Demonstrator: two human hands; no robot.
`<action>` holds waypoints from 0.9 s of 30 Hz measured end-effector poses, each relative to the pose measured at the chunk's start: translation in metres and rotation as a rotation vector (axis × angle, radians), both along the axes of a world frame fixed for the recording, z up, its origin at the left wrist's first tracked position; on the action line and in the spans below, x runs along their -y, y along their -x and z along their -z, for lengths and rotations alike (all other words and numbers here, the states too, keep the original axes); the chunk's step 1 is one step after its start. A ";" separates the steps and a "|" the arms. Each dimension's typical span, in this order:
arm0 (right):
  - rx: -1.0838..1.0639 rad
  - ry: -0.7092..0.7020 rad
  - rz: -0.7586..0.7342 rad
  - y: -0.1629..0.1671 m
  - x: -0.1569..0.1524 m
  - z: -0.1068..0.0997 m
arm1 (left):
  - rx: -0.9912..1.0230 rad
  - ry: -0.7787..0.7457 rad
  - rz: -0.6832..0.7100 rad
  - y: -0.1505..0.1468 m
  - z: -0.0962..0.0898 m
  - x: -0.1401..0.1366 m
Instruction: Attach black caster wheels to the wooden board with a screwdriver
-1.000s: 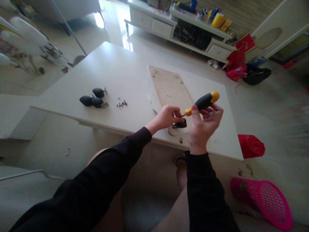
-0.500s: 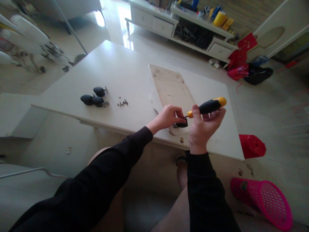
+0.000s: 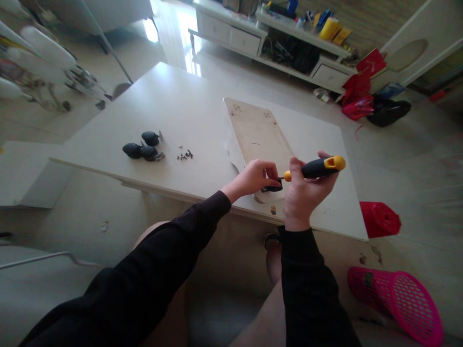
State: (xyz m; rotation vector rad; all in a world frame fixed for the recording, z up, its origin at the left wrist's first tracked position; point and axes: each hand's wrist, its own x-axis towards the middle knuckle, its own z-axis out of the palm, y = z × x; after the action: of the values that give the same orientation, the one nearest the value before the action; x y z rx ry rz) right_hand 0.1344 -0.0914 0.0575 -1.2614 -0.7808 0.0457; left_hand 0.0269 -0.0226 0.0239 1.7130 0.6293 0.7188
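My right hand [image 3: 307, 193] is wrapped round a black-and-yellow screwdriver [image 3: 314, 168], its shaft pointing left. At the near end of a pale, worn board [image 3: 262, 140] sits a black caster [image 3: 274, 186]. My left hand [image 3: 255, 177] is closed over this caster, with finger and thumb close to the screwdriver's tip. Those fingertips hide the tip and any screw under it. Farther left on the table lie three loose black casters [image 3: 149, 153] with metal plates, and beside them a scatter of small screws [image 3: 185, 154].
The board rests on a white table [image 3: 188, 111], whose near edge runs just below my hands. A pink mesh basket [image 3: 394, 299] lies on its side on the floor, and a red container [image 3: 379, 219] stands by the table's right end. Behind is a white cabinet [image 3: 244, 41].
The screwdriver's handle has dropped and turned in my right hand, now lying closer to level. My left hand stays at the caster. The whole view has shifted slightly.
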 end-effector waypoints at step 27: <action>-0.014 0.073 -0.019 -0.003 0.004 -0.006 | -0.460 0.328 0.164 0.030 -0.014 -0.022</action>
State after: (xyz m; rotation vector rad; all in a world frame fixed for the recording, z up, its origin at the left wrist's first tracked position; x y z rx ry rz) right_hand 0.1372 -0.0951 0.0637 -1.3213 -0.7851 0.0994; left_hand -0.0027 -0.0004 0.0377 1.6026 0.8569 0.0889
